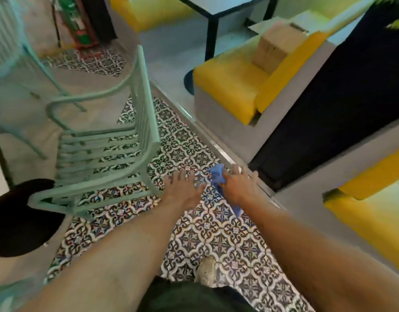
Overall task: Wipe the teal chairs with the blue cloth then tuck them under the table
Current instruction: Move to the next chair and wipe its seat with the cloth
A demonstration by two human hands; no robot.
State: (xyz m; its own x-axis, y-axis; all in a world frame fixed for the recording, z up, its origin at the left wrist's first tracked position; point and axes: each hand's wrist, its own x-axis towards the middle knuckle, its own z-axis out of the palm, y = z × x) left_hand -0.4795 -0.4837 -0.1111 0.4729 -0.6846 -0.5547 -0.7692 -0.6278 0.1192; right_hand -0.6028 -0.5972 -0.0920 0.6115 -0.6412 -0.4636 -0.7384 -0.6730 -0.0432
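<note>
A teal slatted metal chair (108, 140) stands on the patterned floor at the left centre, its backrest toward me and to the right. A second teal chair (16, 57) shows blurred at the far left. My left hand (182, 188) is stretched out with fingers spread, just right of the near chair's back corner and not touching it. My right hand (239, 185) grips the blue cloth (217, 176), which hangs bunched between the two hands with a tail dropping below the wrist. A round table's black base (20, 219) sits on the floor at the lower left.
Yellow-cushioned bench seats (234, 86) with a cardboard box (275, 46) stand at the right behind a floor threshold strip (207, 136). A dark partition (342, 104) rises right of them. A black-legged table (216, 10) is at the top. My shoe (206, 270) is on the tiles below.
</note>
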